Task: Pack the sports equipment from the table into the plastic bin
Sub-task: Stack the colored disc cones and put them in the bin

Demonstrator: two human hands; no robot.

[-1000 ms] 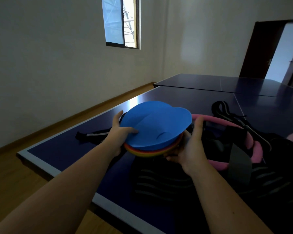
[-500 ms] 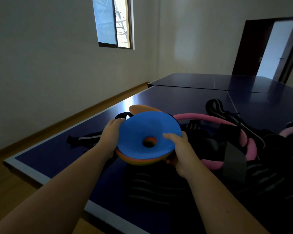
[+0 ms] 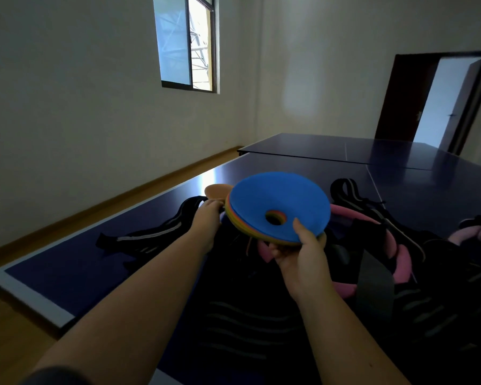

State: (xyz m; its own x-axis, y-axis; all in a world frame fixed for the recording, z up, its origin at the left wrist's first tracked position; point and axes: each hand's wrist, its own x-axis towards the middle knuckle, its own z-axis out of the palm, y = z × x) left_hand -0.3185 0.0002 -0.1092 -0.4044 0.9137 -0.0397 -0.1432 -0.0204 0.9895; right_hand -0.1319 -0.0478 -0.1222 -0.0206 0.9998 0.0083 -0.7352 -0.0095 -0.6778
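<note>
While you're holding the stack of disc cones (image 3: 278,201) up off the table (image 3: 75,268), your right hand (image 3: 303,257) is pinching its near rim, thumb lying on the blue top cone beside the centre hole and fingers curling underneath. That grip is likely squeezing the layers together so none slide out. The stack is tilting toward you, the blue face and the coloured edges below it showing. Your left hand (image 3: 207,218) is sitting at the stack's left rim with fingers curled. It's probably squaring the cones, but I can't tell if it's gripping the rim or the orange cone (image 3: 215,191) that's poking out behind. Getting that stray one seated looks like the step in hand. The pink ring (image 3: 401,259) and the black straps (image 3: 147,237) are lying on the table under and beside the stack, so most of the packing is waiting. The plastic bin isn't showing in view, so you're likely needing to turn to find it.
</note>
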